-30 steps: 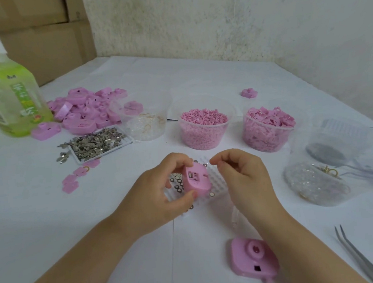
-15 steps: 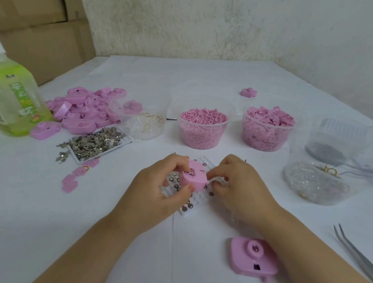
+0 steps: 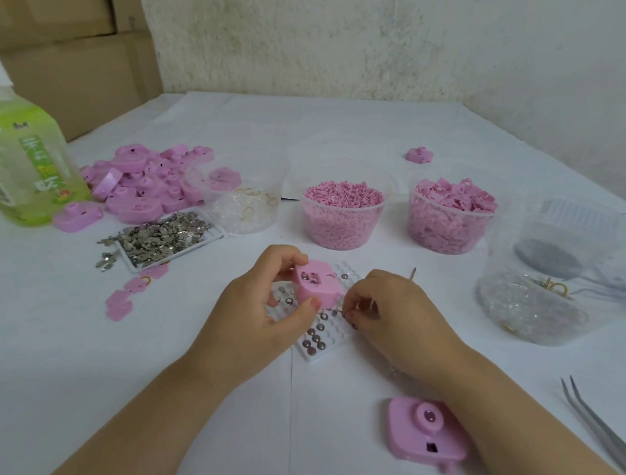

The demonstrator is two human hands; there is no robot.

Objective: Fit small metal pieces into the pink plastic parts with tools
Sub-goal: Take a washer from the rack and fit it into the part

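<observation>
The fingers (image 3: 287,264) and thumb of my left hand (image 3: 257,314) are curled round a pink part (image 3: 317,284). They hold it tight, just above the white tray (image 3: 342,335). Its open side faces up at me, and I can see little dark holes in it.

The fingertips (image 3: 355,307) of my right hand (image 3: 398,317) are pinched together on a thin metal tool (image 3: 412,273). Its sharp end pokes out past the knuckles. The pinching tips are right beside the pink part, low on its near side. I cannot tell if a metal piece is between them. It would be too small to see.

Under both hands, the white tray has round metal pieces (image 3: 314,340) in some of its little cups. Many other cups look bare. So I think I am in the middle of this one part. It is held ready, but no piece is plainly in it yet.

Close to my right wrist lies another pink part (image 3: 425,432), flat on the table. I cannot tell if that one is finished. Further out to the right of that hand lie the tweezers (image 3: 600,428), and nothing touches them.

Far past my left hand there is a big pile of pink parts (image 3: 148,183). Next to it is a flat dish of silver bits (image 3: 160,239). With so many parts waiting, I think a lot is left to do.
</observation>
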